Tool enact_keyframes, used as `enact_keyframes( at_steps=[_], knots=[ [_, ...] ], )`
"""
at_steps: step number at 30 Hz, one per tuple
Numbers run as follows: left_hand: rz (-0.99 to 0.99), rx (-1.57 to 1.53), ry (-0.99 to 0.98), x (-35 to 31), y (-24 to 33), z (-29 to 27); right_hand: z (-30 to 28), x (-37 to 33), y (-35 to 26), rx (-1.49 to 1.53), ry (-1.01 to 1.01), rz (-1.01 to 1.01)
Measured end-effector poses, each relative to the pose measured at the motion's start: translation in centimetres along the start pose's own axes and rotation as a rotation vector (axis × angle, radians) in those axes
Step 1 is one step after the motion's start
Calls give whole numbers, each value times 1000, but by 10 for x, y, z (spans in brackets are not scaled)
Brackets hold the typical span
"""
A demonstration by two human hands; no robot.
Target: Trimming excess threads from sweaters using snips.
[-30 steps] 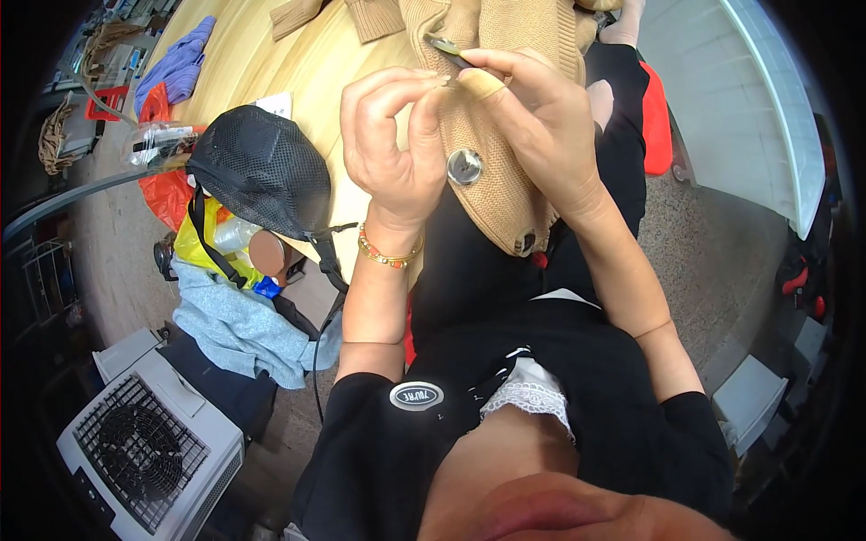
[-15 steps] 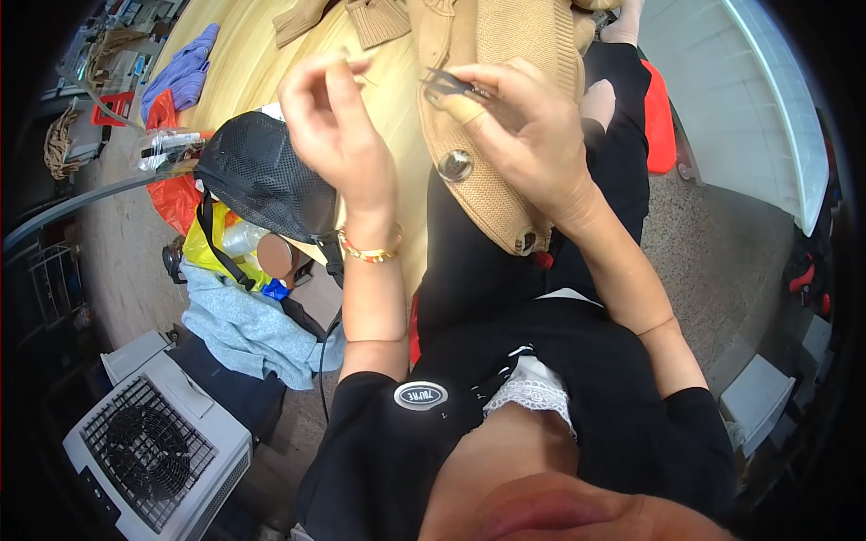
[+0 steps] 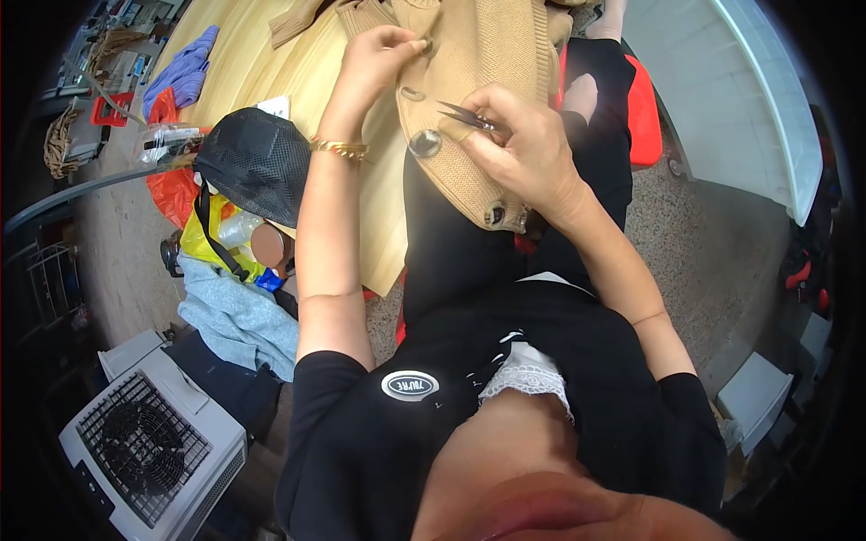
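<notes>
Our left hand (image 3: 379, 56) pinches the buttoned edge of the tan knitted cardigan (image 3: 487, 54), which lies across the wooden surface (image 3: 298, 90) and our lap; our right hand (image 3: 528, 149) is closed around small thread snips (image 3: 465, 115) near a round button (image 3: 426, 142)

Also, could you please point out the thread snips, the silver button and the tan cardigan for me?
thread snips (image 3: 462, 115), head view, on the dark blades.
silver button (image 3: 425, 143), head view, on its centre.
tan cardigan (image 3: 492, 45), head view, on the ribbed knit.
</notes>
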State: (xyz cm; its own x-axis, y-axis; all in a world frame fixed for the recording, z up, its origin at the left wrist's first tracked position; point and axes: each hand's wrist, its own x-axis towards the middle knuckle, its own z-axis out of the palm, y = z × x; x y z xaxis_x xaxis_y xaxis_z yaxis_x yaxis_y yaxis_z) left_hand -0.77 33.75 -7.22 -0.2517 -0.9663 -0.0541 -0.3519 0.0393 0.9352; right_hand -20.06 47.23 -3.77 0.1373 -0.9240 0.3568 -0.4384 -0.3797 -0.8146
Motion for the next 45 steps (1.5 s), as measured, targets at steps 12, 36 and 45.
enact_keyframes(
  at_steps=[12, 36, 45],
  knots=[
    [216, -1462, -3, -102, 32, -41, -10, -8, 18, 211, -120, -66],
    [-167, -936, 156, -176, 15, 6, -69, -42, 25, 330, -443, 202],
    [-40, -675, 326, -188, 27, 18, -44, -22, 10, 220, -358, -44]
  ],
)
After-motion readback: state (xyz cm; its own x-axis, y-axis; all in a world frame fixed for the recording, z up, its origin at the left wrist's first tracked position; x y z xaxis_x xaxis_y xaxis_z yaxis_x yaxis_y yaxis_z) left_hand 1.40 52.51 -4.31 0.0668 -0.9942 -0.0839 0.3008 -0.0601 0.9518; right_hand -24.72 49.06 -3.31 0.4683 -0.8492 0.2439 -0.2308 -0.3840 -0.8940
